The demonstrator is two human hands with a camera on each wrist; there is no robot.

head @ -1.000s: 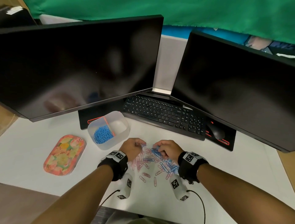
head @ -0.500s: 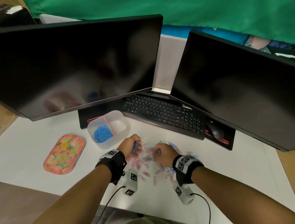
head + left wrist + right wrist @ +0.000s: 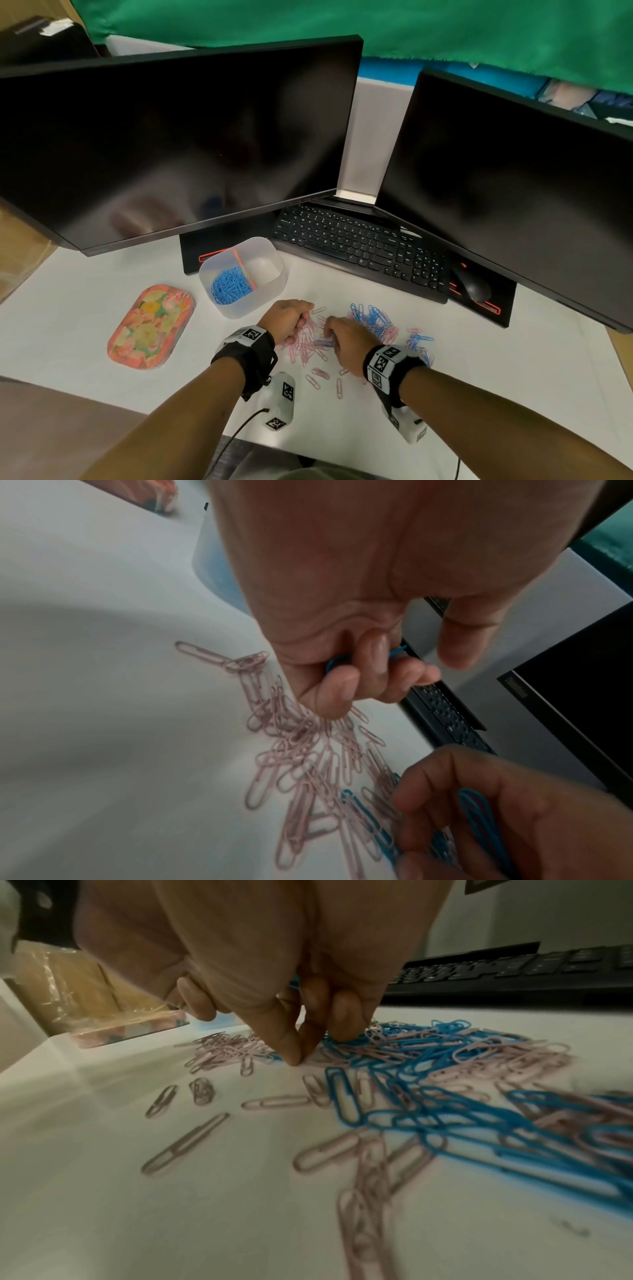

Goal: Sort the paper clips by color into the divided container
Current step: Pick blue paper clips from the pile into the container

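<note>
A translucent divided container (image 3: 270, 294) stands left of the keyboard; its left compartment holds blue paper clips (image 3: 231, 287) and its right compartment (image 3: 263, 267) looks empty. Loose pink paper clips (image 3: 310, 346) and blue paper clips (image 3: 371, 317) lie mixed on the white desk. My left hand (image 3: 303, 322) hovers at the pile's left edge, fingers curled round a few blue clips (image 3: 334, 661). My right hand (image 3: 330, 337) reaches into the pile's middle, keeps blue clips (image 3: 479, 815) in its palm, and its thumb and fingers (image 3: 291, 1047) pinch at a clip on the desk.
A floral tray (image 3: 150, 327) lies left of the container. A black keyboard (image 3: 359, 243) and a mouse (image 3: 474, 287) sit behind the pile under two dark monitors (image 3: 171, 137). The desk's front edge runs close under my forearms.
My right hand has shifted a little left and nearer to me across the pile, uncovering blue clips on its right. My left hand has hardly moved and keeps its blue clips.
</note>
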